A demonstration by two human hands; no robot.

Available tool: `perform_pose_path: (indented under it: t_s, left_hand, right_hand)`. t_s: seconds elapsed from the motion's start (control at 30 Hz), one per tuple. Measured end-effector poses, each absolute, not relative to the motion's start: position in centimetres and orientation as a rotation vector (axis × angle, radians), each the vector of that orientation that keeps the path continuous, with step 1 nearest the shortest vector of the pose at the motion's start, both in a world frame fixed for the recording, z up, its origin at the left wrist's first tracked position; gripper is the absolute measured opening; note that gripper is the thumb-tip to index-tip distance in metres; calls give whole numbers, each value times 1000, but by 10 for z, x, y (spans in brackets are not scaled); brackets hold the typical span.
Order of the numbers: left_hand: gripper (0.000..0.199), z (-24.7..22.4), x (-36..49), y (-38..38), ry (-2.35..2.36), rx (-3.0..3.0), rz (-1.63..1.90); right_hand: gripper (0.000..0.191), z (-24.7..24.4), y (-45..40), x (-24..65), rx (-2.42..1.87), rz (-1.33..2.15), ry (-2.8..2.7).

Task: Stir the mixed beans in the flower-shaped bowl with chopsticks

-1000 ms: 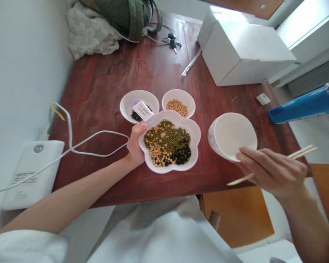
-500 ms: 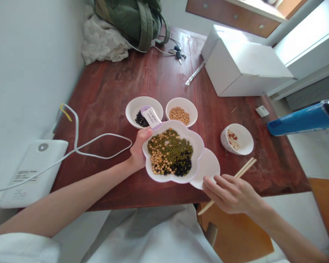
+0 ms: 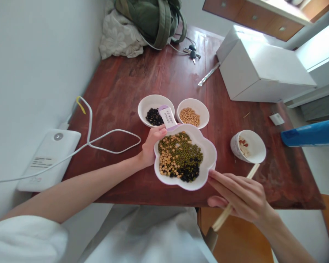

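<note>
The dish (image 3: pixel 208 153) is what I have in my left hand (image 3: pixel 149 149), just right of those fingers: the thumb is closed down on its rim beside the tag (image 3: pixel 167 117), and the rest are hidden, so I can't tell how far they reach under it. My right hand (image 3: pixel 244 193) has its fingers stretched nearly straight, tips at the dish's near right edge, thumb apart below, and the chopsticks (image 3: pixel 222 218) lie across behind them in a loose hold. Whether those fingertips press the dish or pinch something under it, I can't tell. Mixed beans (image 3: pixel 181 157) lie inside, so I judge that the dish wants holding level, the left pinch firm, the right fingers only a light support, and the stick ends clear of the nut bowl (image 3: pixel 259 148), beyond my right fingers. The black-bean bowl (image 3: pixel 146 104) and soybean bowl (image 3: pixel 204 109) sit just past my left fingertips; I'd mind the rims there.
</note>
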State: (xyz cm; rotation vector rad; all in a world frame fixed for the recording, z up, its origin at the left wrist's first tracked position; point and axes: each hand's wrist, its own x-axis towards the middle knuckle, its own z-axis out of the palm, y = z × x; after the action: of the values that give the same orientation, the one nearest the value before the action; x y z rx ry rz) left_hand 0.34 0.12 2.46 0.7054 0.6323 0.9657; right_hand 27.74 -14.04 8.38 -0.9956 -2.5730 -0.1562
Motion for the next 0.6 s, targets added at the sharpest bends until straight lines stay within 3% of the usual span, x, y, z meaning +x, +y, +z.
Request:
perform_pose_path:
  t_s: [0.1, 0.3, 0.4, 0.5, 0.6]
  left_hand:
    - [43, 24, 3, 1, 611, 716, 942]
    - [40, 32, 4, -1, 671, 636, 905]
    - [39, 34, 6, 0, 571, 632, 884]
    - [38, 34, 7, 1, 511, 636, 862]
    - [45, 35, 7, 3, 511, 611, 845]
  right_hand:
    - [46, 108, -135, 282, -1243, 74, -2244]
    - [49, 130, -64, 253, -1572, 856, -1946]
    - [39, 127, -31, 241, -1580, 1114, -1985]
    - [25, 125, -16, 235, -1532, 1198, -2032]
    - [29, 123, -15, 235, -1519, 1178, -2052]
